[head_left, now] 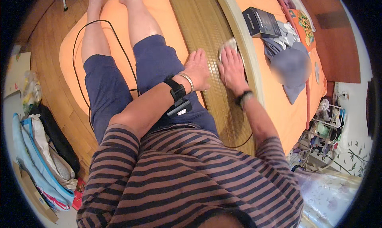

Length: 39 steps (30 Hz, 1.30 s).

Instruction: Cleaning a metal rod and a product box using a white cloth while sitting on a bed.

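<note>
My left hand (197, 69) lies palm down with fingers stretched out, at the left edge of a long, shiny yellow-brown slatted mat (199, 17), beside my thigh. A silver bangle (187, 80) and a black strap with a small device are on that wrist. On the mat's right side, my right hand (232, 68) presses down on a crumpled white cloth (230, 45). Its fingers are straight and close together, and most of the cloth is hidden under them. A dark band circles the right wrist. A pale border (242, 48) runs along the mat just right of this hand.
My legs stretch over the orange bedsheet (71, 48), with a looping black cable (73, 64) around them. Right of the mat are a black box (261, 23), a blue-grey cap (290, 66) and folded clothes. Bags (55, 144) stand at left; a wire rack (328, 126) is at right.
</note>
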Each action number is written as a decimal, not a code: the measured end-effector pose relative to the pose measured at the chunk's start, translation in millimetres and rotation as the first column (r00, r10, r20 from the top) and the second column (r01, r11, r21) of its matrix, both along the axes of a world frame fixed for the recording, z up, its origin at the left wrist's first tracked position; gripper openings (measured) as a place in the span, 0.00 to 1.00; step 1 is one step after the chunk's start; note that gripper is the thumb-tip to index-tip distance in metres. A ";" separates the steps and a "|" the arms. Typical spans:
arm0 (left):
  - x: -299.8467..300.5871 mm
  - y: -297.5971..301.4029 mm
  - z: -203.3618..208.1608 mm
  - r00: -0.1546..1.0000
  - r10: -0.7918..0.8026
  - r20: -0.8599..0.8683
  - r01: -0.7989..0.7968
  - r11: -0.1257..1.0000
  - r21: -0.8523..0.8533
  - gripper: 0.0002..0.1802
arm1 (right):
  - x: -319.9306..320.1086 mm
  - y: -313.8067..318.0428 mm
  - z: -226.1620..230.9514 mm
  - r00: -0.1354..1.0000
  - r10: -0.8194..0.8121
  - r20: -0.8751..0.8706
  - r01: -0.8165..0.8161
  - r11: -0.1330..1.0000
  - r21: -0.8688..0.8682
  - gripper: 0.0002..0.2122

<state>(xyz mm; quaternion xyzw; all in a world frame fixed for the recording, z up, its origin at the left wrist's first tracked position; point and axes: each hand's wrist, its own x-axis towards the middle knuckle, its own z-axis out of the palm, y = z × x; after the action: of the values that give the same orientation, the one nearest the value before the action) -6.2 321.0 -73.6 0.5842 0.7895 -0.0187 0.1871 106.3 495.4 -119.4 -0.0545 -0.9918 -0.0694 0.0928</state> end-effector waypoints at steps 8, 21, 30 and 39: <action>-2.3 0.2 -16.5 1.000 -0.008 0.016 0.007 0.998 0.059 0.60 | -62.6 17.9 -10.1 0.991 0.042 -0.124 -0.048 0.998 -0.046 0.27; 38.1 -9.1 -17.3 0.882 -0.437 0.179 0.441 0.898 0.021 0.56 | 238.1 -107.2 15.1 0.924 -0.239 0.298 0.302 0.934 -0.191 0.35; -18.6 7.6 -7.5 1.000 -0.016 -0.017 0.016 1.000 0.016 0.54 | 40.4 -28.8 -3.9 0.998 0.044 0.049 -0.038 0.992 -0.117 0.28; -7.3 -4.7 -21.0 0.997 -0.079 -0.012 0.080 0.988 0.129 0.57 | -58.7 -4.9 -18.1 0.995 0.026 -0.092 -0.035 0.995 -0.096 0.27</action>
<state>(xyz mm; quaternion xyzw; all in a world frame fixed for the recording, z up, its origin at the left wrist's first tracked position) -13.5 316.3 -94.6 0.6262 0.7657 0.0232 0.1454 47.6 490.6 -137.6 -0.0467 -0.9895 -0.0171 0.1359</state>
